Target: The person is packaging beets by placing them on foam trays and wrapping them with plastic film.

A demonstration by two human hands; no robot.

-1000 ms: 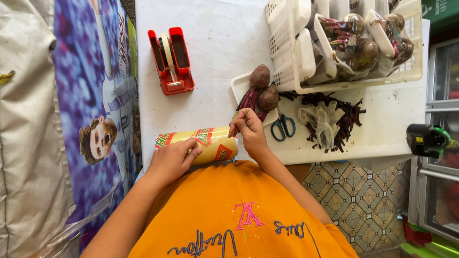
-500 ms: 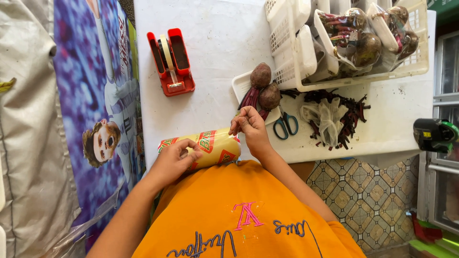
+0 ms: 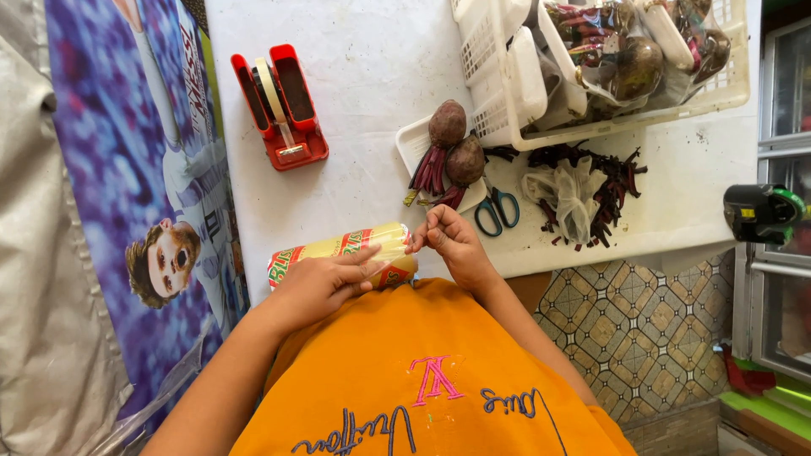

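My left hand [image 3: 317, 287] lies flat across a yellow cylindrical roll of cling film with red and green printed ends [image 3: 342, 253], palm and fingers pressing it against the near edge of the white table [image 3: 372, 84], which in my judgement keeps it from turning. It is not clenched; it presses rather than wraps. My right hand [image 3: 452, 245] sits at the roll's right end, thumb and fingertips pinched together on what appears to be the film's loose edge; the film itself is too clear to confirm.

Just beyond that hand, two dark red beetroots with cut stalks [image 3: 452, 148] rest on a shallow white foam tray [image 3: 414, 143]. Blue-handled scissors [image 3: 498, 209] lie beside the tray, near a heap of dark trimmed stalks [image 3: 612, 190] and a crumpled clear plastic bag [image 3: 570, 190]. A white slotted plastic basket [image 3: 507, 93] further back holds wrapped produce. A red tape dispenser [image 3: 283, 105] stands well apart to the left.
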